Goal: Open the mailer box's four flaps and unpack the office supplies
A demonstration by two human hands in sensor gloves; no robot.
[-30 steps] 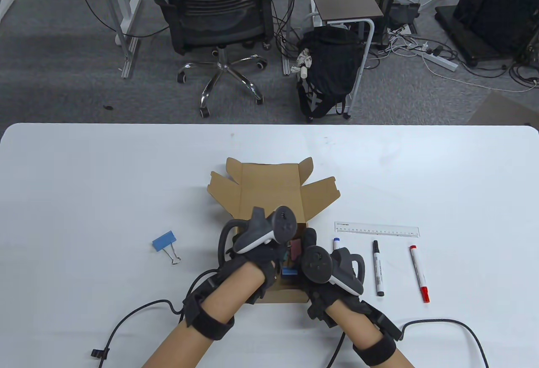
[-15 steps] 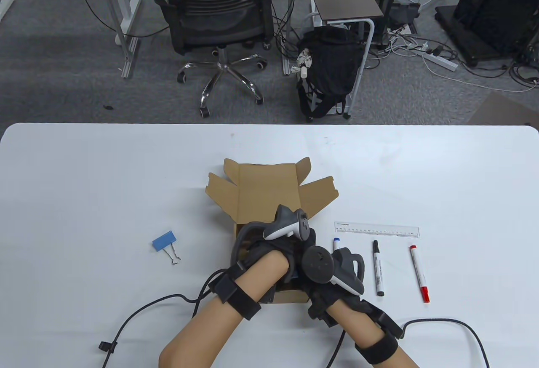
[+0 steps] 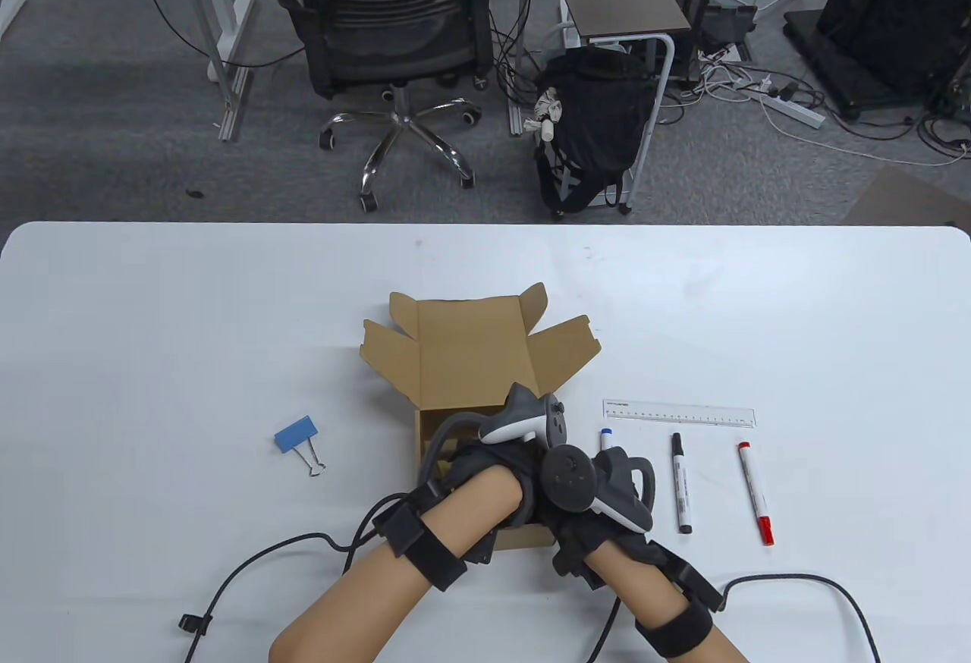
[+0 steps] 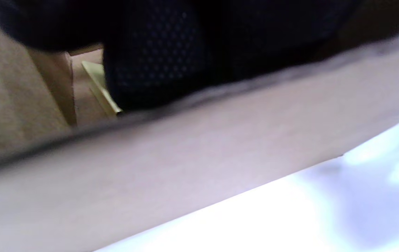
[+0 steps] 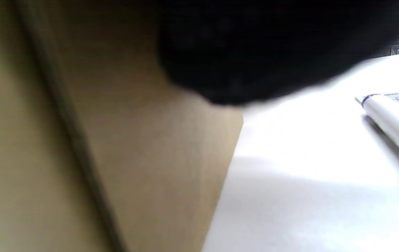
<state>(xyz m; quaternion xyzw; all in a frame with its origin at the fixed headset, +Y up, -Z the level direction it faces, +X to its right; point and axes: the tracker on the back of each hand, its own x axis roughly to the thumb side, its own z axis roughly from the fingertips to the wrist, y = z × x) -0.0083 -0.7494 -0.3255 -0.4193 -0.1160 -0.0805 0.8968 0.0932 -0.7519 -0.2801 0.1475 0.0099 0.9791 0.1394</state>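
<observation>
The brown mailer box [image 3: 463, 352] stands open near the table's front, its flaps spread at the far end. My left hand [image 3: 497, 462] reaches down into the box from the near left, and its fingers are hidden inside. In the left wrist view the gloved fingers [image 4: 157, 52] hang behind the box's wall [image 4: 185, 157], beside a yellowish item [image 4: 98, 85]. My right hand [image 3: 584, 519] holds the box's right side, and its glove [image 5: 255, 45] lies against the cardboard [image 5: 115, 157].
A blue binder clip [image 3: 300, 441] lies left of the box. To the right lie a clear ruler [image 3: 679, 414], a blue-capped marker [image 3: 607, 437] partly under my right hand, a black marker [image 3: 681, 485] and a red marker [image 3: 756, 482]. Glove cables trail along the table's front edge.
My left hand has swung to the right and gone deeper into the box, hiding the items inside. The box has slid a little to the left. My right hand has stayed at its side.
</observation>
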